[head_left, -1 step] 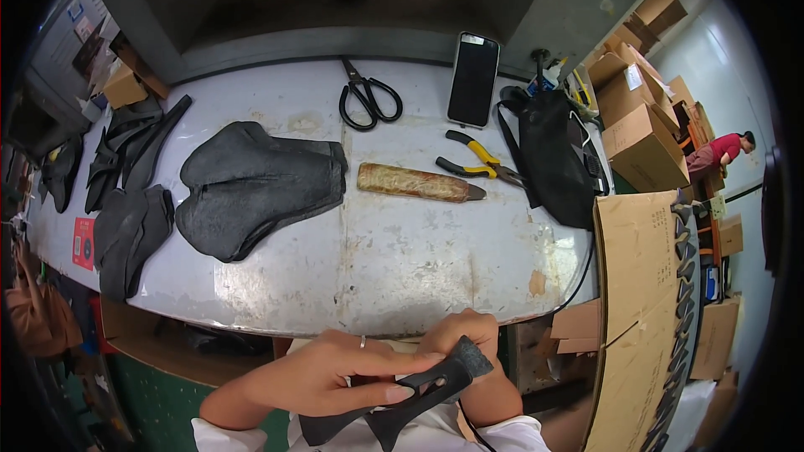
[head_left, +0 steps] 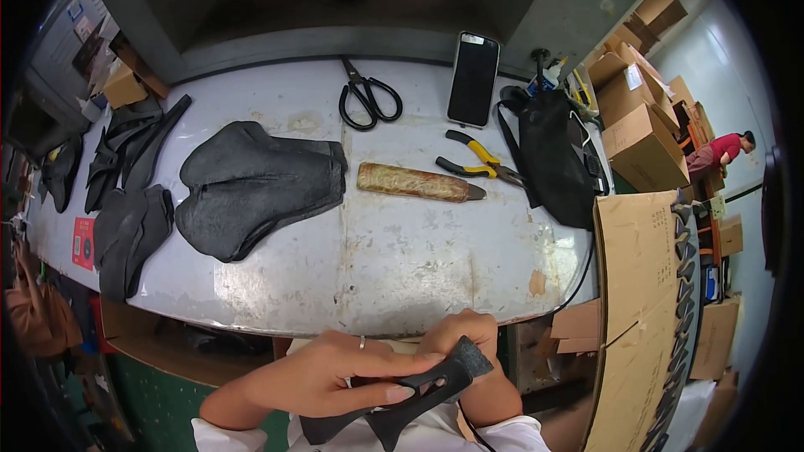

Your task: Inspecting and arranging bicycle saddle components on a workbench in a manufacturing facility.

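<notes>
A black bicycle saddle cover (head_left: 419,402) with a long slot in it hangs at the lower edge, in front of my body. My left hand (head_left: 335,372), with rings on its fingers, pinches it along the slot, thumb and fingers on its upper side. Behind the cover's narrow end, which shows a rough grey patch, my right hand (head_left: 459,336) is curled closed against it; most of its fingers are hidden. On the white table beyond lie a stack of black saddle covers (head_left: 260,188) and a tape-wrapped tool (head_left: 414,182) with a short dark tip.
Black-handled scissors (head_left: 367,100), a phone (head_left: 473,82), yellow-black pliers (head_left: 481,159) and a black bag (head_left: 557,159) lie farther back. More black pieces (head_left: 134,238) sit at left. A cardboard box (head_left: 636,310) stands right of the table. Another person (head_left: 729,151) works far right.
</notes>
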